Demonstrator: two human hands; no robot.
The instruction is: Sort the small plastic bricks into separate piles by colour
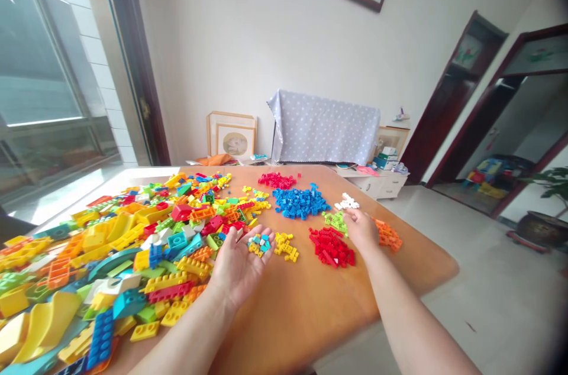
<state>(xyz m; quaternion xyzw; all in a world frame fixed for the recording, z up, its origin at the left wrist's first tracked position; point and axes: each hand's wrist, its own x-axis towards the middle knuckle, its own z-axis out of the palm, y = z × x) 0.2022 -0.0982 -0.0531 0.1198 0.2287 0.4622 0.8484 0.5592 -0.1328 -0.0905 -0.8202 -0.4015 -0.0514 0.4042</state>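
Plainly partway: colours grouped on the right, a jumble on the left

Toward the right of the wooden table [284,322], small toy building bricks lie parted by colour. A deep-blue pile [299,203] looks the fullest, with a pinkish-red pile [275,180] behind it and a red pile [328,248] nearer the person. A yellow pile [286,248] sits just beside the left hand [237,274], and an orange pile [388,236] lies beyond the right wrist. The lime-green pile [333,221] and the white pile [347,201] are small. That much seems done.

What is left looks like more. A broad mixed heap [119,239] of larger bricks, curved slides and plates covers the left part of the table, its colours all tangled together, and loose small yellow pieces [258,200] trail off its far right edge.

The left hand is palm up with its fingers apart, bearing a handful of tiny light-blue, white and yellow bricks [260,245]; these appear not yet placed. I can make out no pile of that light blue. The right hand [364,230] is at the lime-green and white piles, its fingertips drawn close together; whether they pinch a brick, I cannot tell.
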